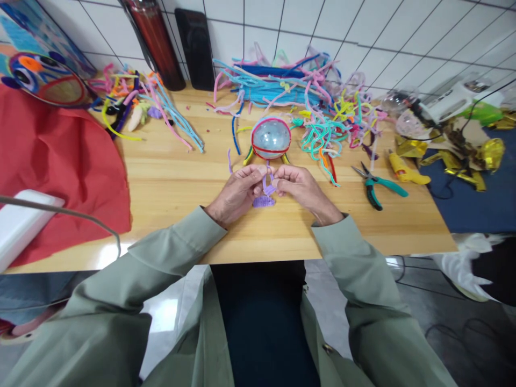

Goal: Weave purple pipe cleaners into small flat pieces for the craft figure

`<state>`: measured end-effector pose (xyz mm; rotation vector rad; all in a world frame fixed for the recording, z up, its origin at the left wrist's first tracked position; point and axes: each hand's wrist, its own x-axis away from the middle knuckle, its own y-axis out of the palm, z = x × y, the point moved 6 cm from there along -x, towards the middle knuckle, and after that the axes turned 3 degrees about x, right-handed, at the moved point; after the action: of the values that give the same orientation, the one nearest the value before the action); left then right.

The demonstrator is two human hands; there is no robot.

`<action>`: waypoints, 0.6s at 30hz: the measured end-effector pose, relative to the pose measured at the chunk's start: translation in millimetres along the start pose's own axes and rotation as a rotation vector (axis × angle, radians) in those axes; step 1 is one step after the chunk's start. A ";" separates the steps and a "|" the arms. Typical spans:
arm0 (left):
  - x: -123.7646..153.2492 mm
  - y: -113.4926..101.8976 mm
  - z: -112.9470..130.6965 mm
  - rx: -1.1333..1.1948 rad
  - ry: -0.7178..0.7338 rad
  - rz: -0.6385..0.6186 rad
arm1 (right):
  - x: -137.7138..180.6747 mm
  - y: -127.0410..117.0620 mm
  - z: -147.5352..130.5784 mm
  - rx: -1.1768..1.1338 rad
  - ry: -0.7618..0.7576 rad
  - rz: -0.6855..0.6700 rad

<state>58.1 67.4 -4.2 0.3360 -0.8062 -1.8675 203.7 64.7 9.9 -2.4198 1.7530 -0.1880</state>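
Between my fingertips is a purple pipe cleaner (269, 189), bent into a small loop. My left hand (241, 193) pinches it from the left, and my right hand (300, 189) pinches its other side. Just below the loop, a flat purple piece of coiled pipe cleaner (263, 201) lies on the table. Beyond my hands sits a clear ball (271, 138) banded with red pipe cleaner, with yellow and dark strips showing under it. A short purple strip (229, 161) lies to the left of my left hand.
Heaped pipe cleaners (278, 86) line the wall. Teal-handled pliers (374, 185) and a yellow glue gun (405, 169) lie right. A red bottle (157, 45) and a black phone (195, 49) stand behind; red cloth (60, 161) covers the left. A cable (80, 213) crosses the lower left.
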 end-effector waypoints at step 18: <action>-0.8 -2.0 -1.6 -0.036 0.000 -0.004 | -1.1 -0.7 0.9 -0.012 0.019 0.020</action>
<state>58.0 68.0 -6.8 0.3151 -0.7719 -1.8830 204.2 66.0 9.2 -2.4163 1.7905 -0.1995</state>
